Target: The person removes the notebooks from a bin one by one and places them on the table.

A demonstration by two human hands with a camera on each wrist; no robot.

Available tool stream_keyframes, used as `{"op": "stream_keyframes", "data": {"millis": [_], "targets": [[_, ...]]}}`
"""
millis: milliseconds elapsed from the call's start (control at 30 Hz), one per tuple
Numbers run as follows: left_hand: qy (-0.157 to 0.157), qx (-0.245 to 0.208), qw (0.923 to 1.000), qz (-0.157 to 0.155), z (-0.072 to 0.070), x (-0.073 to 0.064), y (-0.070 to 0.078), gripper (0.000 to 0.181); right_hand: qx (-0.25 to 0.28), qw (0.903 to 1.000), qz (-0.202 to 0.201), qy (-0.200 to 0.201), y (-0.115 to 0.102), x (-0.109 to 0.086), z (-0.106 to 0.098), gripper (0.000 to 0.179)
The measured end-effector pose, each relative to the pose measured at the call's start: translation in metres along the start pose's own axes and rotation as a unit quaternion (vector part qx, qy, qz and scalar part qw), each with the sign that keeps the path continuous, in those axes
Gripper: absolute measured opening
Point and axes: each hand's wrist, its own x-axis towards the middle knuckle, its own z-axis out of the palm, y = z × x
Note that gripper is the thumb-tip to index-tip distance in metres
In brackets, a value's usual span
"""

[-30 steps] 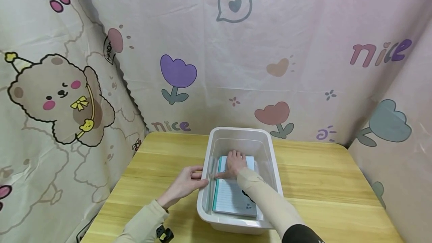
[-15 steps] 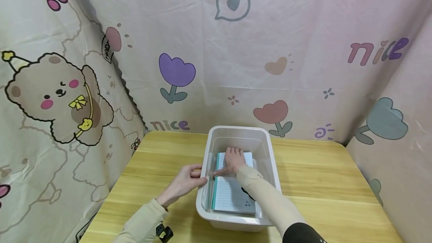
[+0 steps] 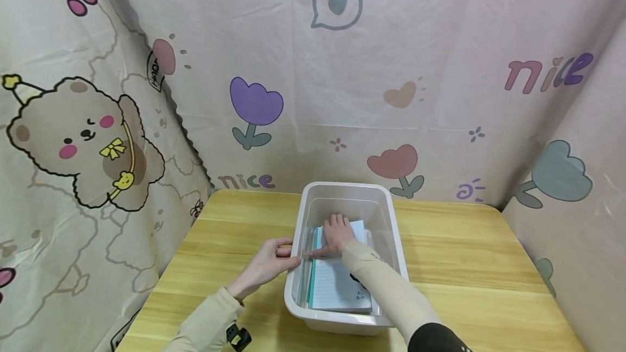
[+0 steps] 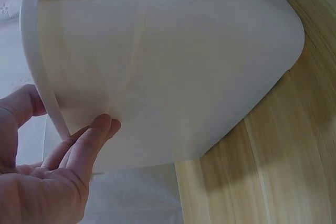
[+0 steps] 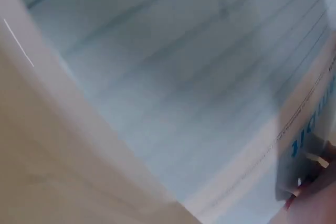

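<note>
A white plastic bin [image 3: 289, 292] stands on the wooden table with lined notebooks lying in it. My left hand [image 3: 268, 264] pinches its left rim; the left wrist view shows the fingers [image 4: 92, 140] against the bin's outer wall [image 4: 189, 72]. Inside, my right hand [image 3: 336, 239] grips the top notebook [image 3: 336, 289] near its far left corner, fingertips past the far edge and thumb spread toward the left edge. Below that notebook, a teal edge [image 3: 310, 292] sticks out at the left. Close lined paper of the notebook [image 5: 178, 77] fills much of the right wrist view.
The yellowish wooden table [image 3: 459, 265] extends on both sides of the bin. A patterned cloth [image 3: 303, 80] hangs behind the table and along both sides. A black wrist strap [image 3: 238, 337] is on the left sleeve.
The top notebook has turned slightly against what lies below it, its far end now tipped to the left-hand side's teal edge less evenly. My right hand shifted slightly; the left hand kept its hold.
</note>
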Motion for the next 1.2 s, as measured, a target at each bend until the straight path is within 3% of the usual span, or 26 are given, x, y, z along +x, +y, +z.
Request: {"op": "stream_keyframes", "data": {"millis": [200,433,567,867,1000,1200], "targets": [[0.0,0.009,0.9999,-0.007,0.0,0.001,-0.001,0.046,0.007,0.9998,0.015,-0.011,-0.004,0.0,0.002,0.095],[0.006,-0.005,0.9999,-0.008,-0.001,0.011,-0.023,0.049,-0.049,0.9988,0.001,-0.001,-0.011,-0.002,0.007,0.068],[0.006,-0.008,0.9999,-0.007,-0.001,0.013,-0.028,0.05,-0.08,0.9966,-0.016,0.014,-0.012,-0.002,0.008,0.059],[0.006,-0.002,1.0,-0.006,-0.002,0.011,-0.027,0.05,-0.093,0.9951,-0.017,0.029,-0.004,0.0,0.006,0.08],[0.006,-0.001,0.9999,-0.009,-0.002,0.012,-0.028,0.051,-0.095,0.9953,-0.018,0.012,-0.002,0.003,0.002,0.073],[0.02,-0.016,0.9995,-0.017,0.0,0.013,-0.028,0.049,-0.088,0.9956,-0.02,0.023,-0.003,0.007,-0.004,0.066]]}}
